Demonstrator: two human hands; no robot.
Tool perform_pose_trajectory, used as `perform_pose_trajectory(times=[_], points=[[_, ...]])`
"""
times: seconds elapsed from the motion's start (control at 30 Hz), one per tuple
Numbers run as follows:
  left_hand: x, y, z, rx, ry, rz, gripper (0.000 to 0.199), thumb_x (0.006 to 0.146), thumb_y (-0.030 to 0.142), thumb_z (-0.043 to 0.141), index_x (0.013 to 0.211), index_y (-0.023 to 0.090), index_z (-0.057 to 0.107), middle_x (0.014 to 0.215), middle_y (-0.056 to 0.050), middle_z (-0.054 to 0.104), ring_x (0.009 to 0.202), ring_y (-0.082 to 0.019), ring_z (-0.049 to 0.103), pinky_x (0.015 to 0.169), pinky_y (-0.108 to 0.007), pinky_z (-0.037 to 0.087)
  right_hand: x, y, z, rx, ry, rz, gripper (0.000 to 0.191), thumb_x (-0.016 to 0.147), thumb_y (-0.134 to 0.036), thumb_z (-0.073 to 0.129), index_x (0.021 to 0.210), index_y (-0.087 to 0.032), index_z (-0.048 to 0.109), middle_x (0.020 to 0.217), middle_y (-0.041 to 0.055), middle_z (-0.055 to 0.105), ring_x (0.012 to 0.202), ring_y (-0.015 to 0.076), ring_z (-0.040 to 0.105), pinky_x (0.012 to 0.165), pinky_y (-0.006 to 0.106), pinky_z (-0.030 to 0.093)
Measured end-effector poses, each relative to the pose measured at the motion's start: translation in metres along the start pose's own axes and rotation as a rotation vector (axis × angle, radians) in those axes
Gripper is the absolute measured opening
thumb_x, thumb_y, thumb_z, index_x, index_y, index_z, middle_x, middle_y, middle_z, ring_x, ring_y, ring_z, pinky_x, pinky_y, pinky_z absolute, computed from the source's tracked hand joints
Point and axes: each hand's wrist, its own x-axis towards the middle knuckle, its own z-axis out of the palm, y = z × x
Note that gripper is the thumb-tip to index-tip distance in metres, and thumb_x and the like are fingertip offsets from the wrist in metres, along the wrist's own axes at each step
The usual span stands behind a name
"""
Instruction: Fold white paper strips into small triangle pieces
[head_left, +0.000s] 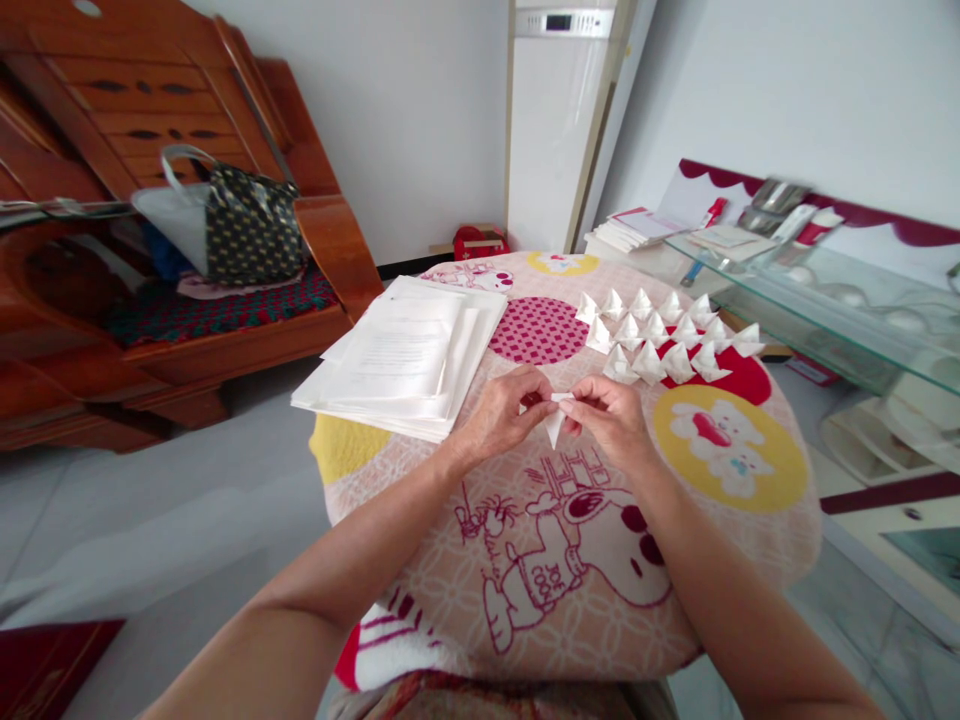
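Note:
A small piece of folded white paper [556, 424] is pinched between my two hands, its pointed end hanging down over the tablecloth. My left hand [510, 410] grips its left side with thumb and fingers. From the right, my right hand [609, 418] pinches the upper right edge, fingers curled. Behind my right hand stand rows of folded paper boats [652, 328], several in all, upright and close together. To the left of my hands lies a stack of white paper sheets [405, 345], the top ones showing printed text.
A round table with a patterned cloth [540, 590] is in front of me. On the right is a glass shelf [825, 300] holding cups and metal containers. A wooden bench [330, 240] with a dotted bag [251, 225] stands at left; a white upright appliance [559, 130] at the back.

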Motion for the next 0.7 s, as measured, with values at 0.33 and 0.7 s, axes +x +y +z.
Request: perform_pose_trajectory(times=[0.33,0.7], points=[[-0.0008,0.0041,0.0003,0.035,0.001,0.02,0.017,0.096,0.025,0.064,0.082,0.015,0.061,0.084,-0.003,0.062,0.075,-0.013,0.057,0.066,-0.025,0.046,0.0017,0.0032,0.0007,-0.056,0.01,-0.001,0.013,0.071,-0.028,0.069,0.066,-0.021,0.06,0.054,-0.0024,0.063,0.046,0.0131,0.058,0.045,0.024,0.043],[-0.002,0.009,0.0014,0.061,0.012,0.049,0.013,0.09,0.015,0.063,0.078,0.016,0.06,0.085,-0.004,0.064,0.074,-0.012,0.059,0.066,-0.025,0.049,0.0011,0.0085,0.0021,-0.141,0.043,-0.028,0.005,0.069,-0.02,0.062,0.066,-0.021,0.059,0.053,-0.0033,0.061,0.046,0.0124,0.056,0.044,0.023,0.039]])
